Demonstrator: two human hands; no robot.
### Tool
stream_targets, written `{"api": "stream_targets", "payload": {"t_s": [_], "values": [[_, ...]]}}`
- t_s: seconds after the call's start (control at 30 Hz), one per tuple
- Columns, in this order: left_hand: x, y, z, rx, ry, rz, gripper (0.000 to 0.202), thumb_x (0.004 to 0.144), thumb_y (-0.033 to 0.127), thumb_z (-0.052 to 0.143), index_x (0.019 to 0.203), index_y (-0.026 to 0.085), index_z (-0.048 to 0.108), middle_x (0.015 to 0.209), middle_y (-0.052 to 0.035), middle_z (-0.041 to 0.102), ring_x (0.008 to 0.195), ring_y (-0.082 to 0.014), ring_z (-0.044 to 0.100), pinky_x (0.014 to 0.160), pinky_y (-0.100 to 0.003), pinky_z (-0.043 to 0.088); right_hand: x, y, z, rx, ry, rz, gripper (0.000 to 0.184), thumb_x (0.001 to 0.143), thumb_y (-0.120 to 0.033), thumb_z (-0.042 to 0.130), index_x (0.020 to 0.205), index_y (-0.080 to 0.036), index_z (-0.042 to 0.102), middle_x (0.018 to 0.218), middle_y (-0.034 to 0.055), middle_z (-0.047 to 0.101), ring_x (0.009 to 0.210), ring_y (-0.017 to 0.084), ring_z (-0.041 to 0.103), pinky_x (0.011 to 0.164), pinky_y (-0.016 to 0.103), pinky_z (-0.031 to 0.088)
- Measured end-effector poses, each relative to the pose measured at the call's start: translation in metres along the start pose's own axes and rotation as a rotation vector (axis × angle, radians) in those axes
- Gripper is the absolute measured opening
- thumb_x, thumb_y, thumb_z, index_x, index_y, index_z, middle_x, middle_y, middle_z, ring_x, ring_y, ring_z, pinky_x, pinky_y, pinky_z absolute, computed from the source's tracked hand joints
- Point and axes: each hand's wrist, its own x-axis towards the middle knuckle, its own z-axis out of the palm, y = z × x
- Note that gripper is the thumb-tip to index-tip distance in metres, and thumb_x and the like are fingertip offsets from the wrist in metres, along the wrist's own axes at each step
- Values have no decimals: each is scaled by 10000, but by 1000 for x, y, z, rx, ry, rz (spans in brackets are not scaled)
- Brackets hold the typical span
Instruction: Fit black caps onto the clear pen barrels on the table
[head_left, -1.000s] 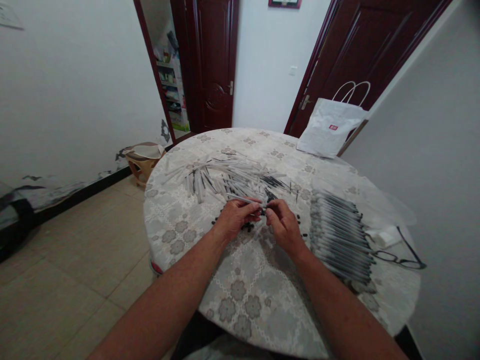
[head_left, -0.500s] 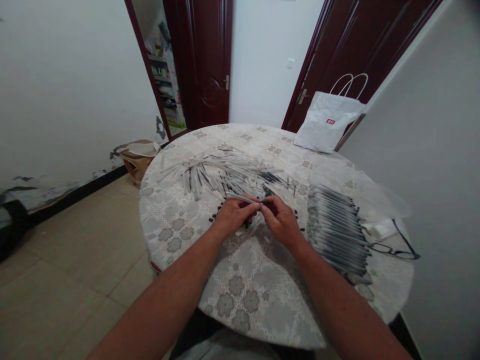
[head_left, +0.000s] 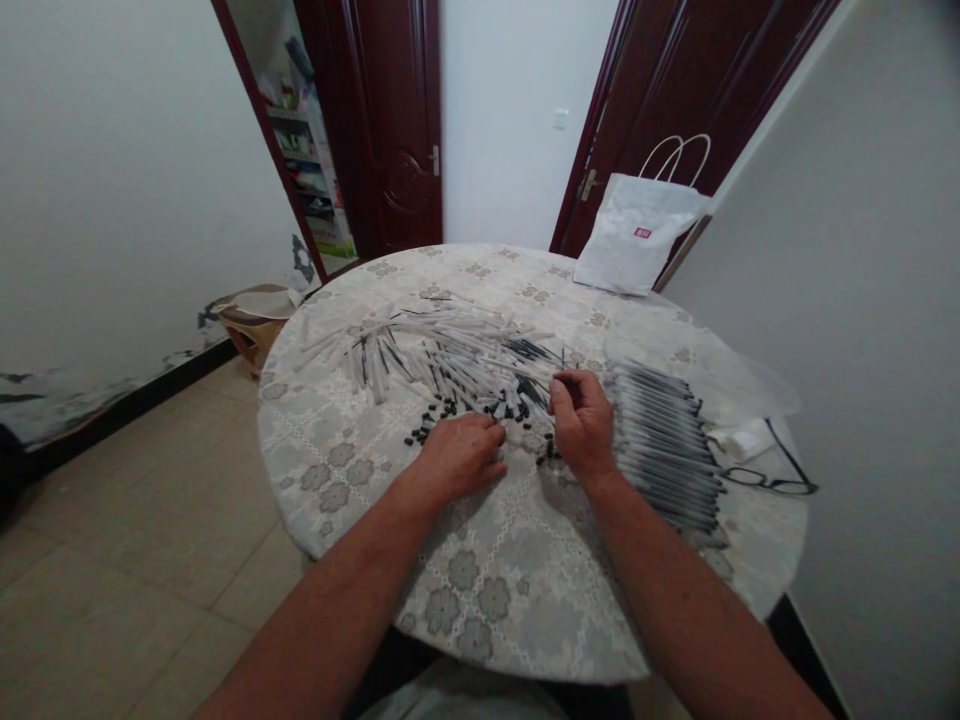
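My left hand lies palm down at the near side of a scatter of small black caps, its fingers apart and loosely bent. To the right, my right hand is closed in a pinch beside the thin dark refills. What its fingertips hold, if anything, is too small to make out. Beyond both hands spreads a loose pile of whitish pen tubes. A neat row of pens with dark ends lies right of my right hand.
A round table with a flowered cloth carries everything. Eyeglasses and a crumpled clear plastic bag lie at the right edge. A white paper bag stands at the back right. A wooden stool is on the left.
My hands were together on a whitish pen tube and have come apart. The left has lowered to the caps; the right has shifted toward the dark refills. The view has turned slightly right.
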Motion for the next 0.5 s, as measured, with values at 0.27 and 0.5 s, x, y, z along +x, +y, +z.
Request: {"api": "stream_targets", "payload": {"t_s": [0.27,0.5], "values": [[5,6,11,105,16,50,125,914,267,584,964,204,680,973,-108,660,922,-271,641,739,-363,479,-2,-3,1,2,-8,4,191,936,-385,596,1012,-216,642,824,26,658,756,191,615,666,302,474],[11,4,20,87,54,14,178,946,165,525,1034,205,675,1039,-116,645,993,-261,607,822,-369,486,-1,-1,1,38,-8,10,196,948,-390,586,1014,-212,635,745,-8,619,678,170,589,645,292,471]]}}
